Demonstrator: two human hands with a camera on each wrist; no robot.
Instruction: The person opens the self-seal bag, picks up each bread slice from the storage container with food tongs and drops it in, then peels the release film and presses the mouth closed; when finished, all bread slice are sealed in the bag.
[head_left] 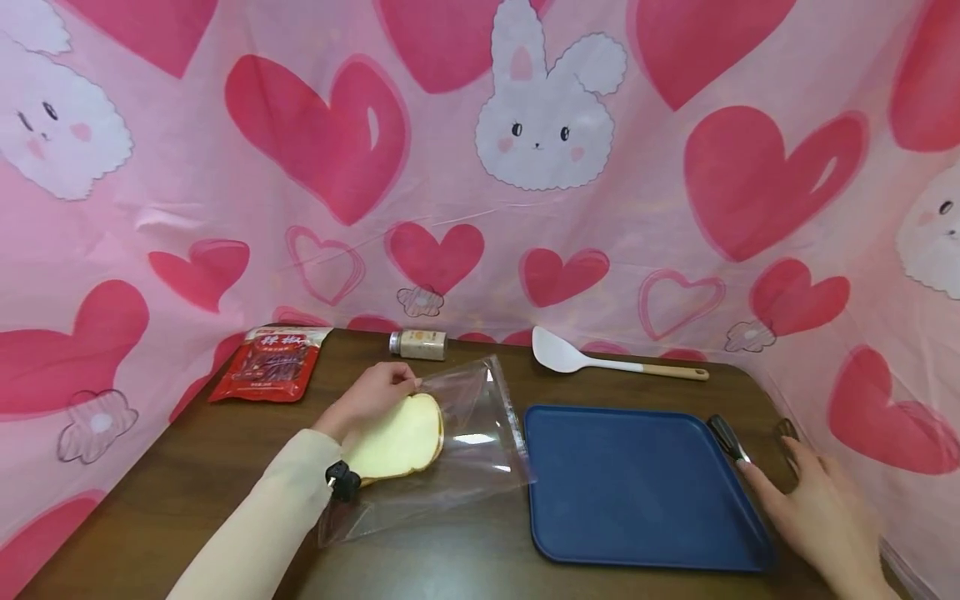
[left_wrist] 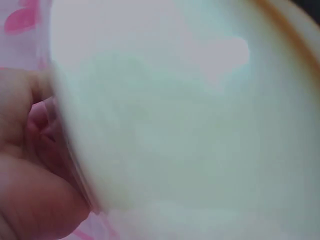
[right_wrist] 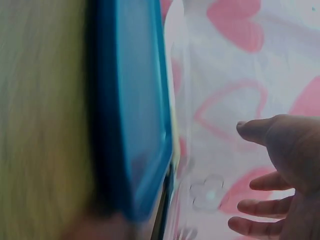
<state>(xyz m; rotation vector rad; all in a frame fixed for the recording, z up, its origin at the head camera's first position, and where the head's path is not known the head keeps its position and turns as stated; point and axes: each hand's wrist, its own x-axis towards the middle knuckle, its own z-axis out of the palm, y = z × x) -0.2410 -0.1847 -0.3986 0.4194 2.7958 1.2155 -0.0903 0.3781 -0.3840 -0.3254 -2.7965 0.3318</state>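
My left hand (head_left: 375, 396) pinches the edge of a clear plastic bag (head_left: 476, 442) with pale, brown-crusted sliced bread (head_left: 405, 437) in it. Close up in the left wrist view, the bread (left_wrist: 185, 135) fills most of the picture, and the thumb and a finger of the left hand (left_wrist: 35, 165) meet at the bag's edge. To the right of a blue tray (head_left: 645, 492), my right hand (head_left: 817, 508) is beside a utensil with a black end and a metal shaft (head_left: 726, 440). The right hand (right_wrist: 285, 175) has its fingers spread and apparently holds nothing.
A red packet of dried chillies (head_left: 270, 367) lies at the back left. Along the back are a small seasoning jar (head_left: 420, 344) on its side and a white spatula (head_left: 562, 354) with a wooden handle. A dark object (head_left: 787, 442), partly hidden, lies beyond the right fingers. Pink cloth (head_left: 450, 167) surrounds the table.
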